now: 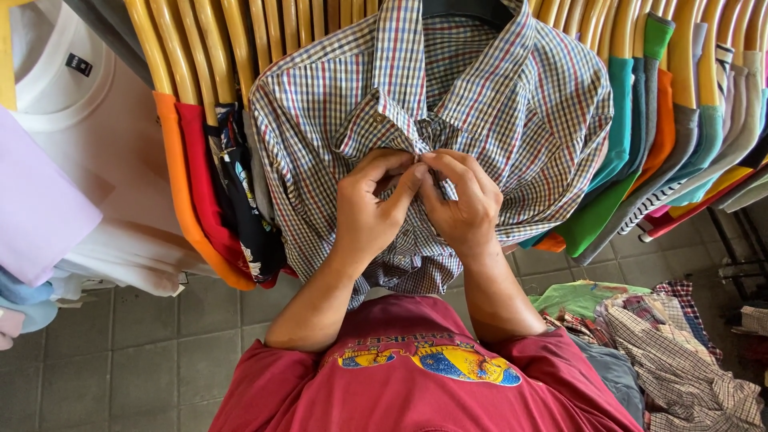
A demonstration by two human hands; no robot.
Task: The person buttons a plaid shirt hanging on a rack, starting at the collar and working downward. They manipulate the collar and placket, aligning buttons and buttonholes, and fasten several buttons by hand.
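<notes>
Where the two hands meet at the middle of the scene, a checked cotton shirt in blue, red and white (496, 104) hangs on a hanger among the rail's garments, its front facing the person. The left hand (370, 210) and the right hand (464, 200) are both closed narrow on the shirt's button placket (422, 148), thumbs and forefingers pinched together so that the fingertips touch at one spot just below the collar. The placket runs straight down, from far to near, and passes between the two hands, so each hand lies just to its own side of that line; neither is clearly nearer than the other. Whether a button sits between the fingers cannot be told, since the fingers cover it.

To the left on the rail hang an orange garment (180, 172), a red one (200, 160) and a dark patterned one (240, 184) on pale wooden hangers (172, 40); farther left is a white T-shirt (96, 136) with a small dark rectangular label (78, 64) sewn inside its neck. To the right hang teal, green and grey garments (632, 120). Near right, a heap of checked and green clothes (664, 344) lies on the grey tiled floor (152, 352). The person wears a dark red T-shirt with a blue and yellow print (432, 364).
</notes>
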